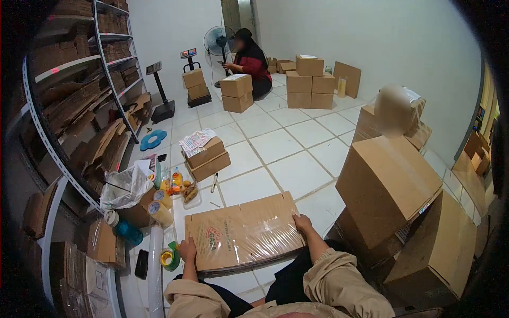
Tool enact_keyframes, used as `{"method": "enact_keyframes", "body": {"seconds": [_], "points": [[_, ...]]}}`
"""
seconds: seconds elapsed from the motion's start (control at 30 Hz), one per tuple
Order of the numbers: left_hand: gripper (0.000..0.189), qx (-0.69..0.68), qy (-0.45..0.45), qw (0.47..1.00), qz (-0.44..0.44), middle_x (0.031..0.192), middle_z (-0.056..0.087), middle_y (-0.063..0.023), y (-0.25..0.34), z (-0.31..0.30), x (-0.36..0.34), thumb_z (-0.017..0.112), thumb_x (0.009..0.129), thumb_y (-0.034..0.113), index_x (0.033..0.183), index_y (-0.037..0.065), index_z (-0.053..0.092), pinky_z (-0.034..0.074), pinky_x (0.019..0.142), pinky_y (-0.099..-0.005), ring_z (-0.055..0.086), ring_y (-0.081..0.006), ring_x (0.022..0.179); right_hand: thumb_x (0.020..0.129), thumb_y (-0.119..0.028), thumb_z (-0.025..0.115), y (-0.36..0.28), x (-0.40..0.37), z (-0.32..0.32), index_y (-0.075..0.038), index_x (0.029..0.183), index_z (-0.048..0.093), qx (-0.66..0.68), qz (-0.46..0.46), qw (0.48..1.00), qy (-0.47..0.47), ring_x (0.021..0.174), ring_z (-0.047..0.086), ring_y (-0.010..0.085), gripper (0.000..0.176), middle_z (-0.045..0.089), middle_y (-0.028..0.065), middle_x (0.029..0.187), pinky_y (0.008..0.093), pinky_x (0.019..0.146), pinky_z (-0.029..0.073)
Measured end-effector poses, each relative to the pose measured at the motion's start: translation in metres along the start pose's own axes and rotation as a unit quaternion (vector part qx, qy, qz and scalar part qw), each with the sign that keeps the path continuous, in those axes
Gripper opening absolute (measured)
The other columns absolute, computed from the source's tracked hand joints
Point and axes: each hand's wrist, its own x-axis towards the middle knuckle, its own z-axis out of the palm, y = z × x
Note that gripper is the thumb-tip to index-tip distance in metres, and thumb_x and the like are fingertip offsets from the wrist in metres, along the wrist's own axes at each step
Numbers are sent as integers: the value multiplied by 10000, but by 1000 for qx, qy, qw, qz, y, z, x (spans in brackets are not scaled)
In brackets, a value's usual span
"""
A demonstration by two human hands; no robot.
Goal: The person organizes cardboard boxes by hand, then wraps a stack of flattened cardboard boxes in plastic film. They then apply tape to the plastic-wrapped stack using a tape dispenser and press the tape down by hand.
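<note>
A flat cardboard bundle (pixel 246 233) with clear plastic film over it and a printed red logo lies in front of me, above the white tiled floor. My left hand (pixel 187 250) grips its left edge, and my right hand (pixel 304 223) holds the right edge. Beside my left hand is a tape dispenser (pixel 168 258) in green and yellow. A roll of clear film (pixel 155 270) and a dark phone (pixel 141 264) lie further left. Beyond the bundle is a small stack of boxes (pixel 210 164) with printed sheets on top.
Large boxes (pixel 389 175) stand at the right. Shelves (pixel 101 58) of cardboard line the left. A bottle (pixel 124 228) and tape rolls (pixel 160 212) are nearby. At the back, a person (pixel 253 63) sits near a fan, scales (pixel 163 108) and stacked boxes (pixel 310 85).
</note>
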Motion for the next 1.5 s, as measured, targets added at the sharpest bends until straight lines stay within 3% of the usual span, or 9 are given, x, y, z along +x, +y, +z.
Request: {"method": "enact_keyframes", "body": {"seconds": [0.17,0.23,0.3,0.4,0.6,0.87,1.13,1.4,1.5], "points": [[632,-15,-30,999,19,1007,555,-312,-14,9,19,472,802,498,1007,-93,566,410,842,-430,533,-425,966,770,-488,541,8,21,-8,90,958,600,26,77,988,-128,794,601,301,611,615,225,881,356,721,459],[640,-17,-94,995,-4,1038,570,-281,-21,10,34,498,796,496,1067,-81,556,406,857,-389,554,-377,968,767,-430,586,24,30,6,64,964,606,192,79,973,-98,700,572,209,532,610,160,847,346,624,457],[628,-289,-189,936,-62,1046,595,-194,-57,40,68,541,786,488,1097,-57,560,410,851,-340,570,-290,945,749,-471,586,44,53,18,78,956,606,278,52,954,-101,622,531,211,587,595,141,770,315,566,425],[578,-221,-253,938,-88,1036,599,-111,0,-28,37,575,783,460,1102,-22,574,422,818,-316,559,-207,923,720,-584,513,45,67,12,-78,946,616,227,144,953,-138,481,416,157,564,526,78,616,293,425,283],[582,-408,-316,853,-78,1108,577,-102,10,4,76,549,799,459,1204,43,508,434,824,-318,555,-212,967,752,-467,568,-9,39,1,-14,1116,560,303,64,938,-158,892,548,200,581,565,155,1081,331,734,439],[557,-373,-343,856,-104,1107,565,-118,12,26,103,548,810,412,1177,-3,495,424,852,-326,558,-210,966,813,-341,555,3,66,11,37,1023,582,309,71,929,-190,810,573,169,433,607,103,916,274,704,457],[467,-387,-296,871,-70,1121,521,-102,-6,25,105,544,808,375,1094,10,496,429,850,-309,523,-184,989,828,-412,476,-18,48,-3,-40,1139,496,388,131,880,-242,936,558,188,486,562,88,1050,323,795,468],[359,-574,-363,705,-204,979,578,-86,7,9,91,557,808,316,1057,59,527,526,697,-324,599,-183,838,788,-393,528,-15,57,-3,-56,1056,554,425,146,878,-165,801,577,177,431,587,82,925,318,692,493],[357,-519,-345,756,-199,891,596,-76,19,0,85,586,785,289,1041,49,527,548,617,-316,616,-184,710,802,-371,544,22,87,-6,-69,1048,567,432,132,854,-257,752,584,153,391,600,62,873,290,639,503]]}}
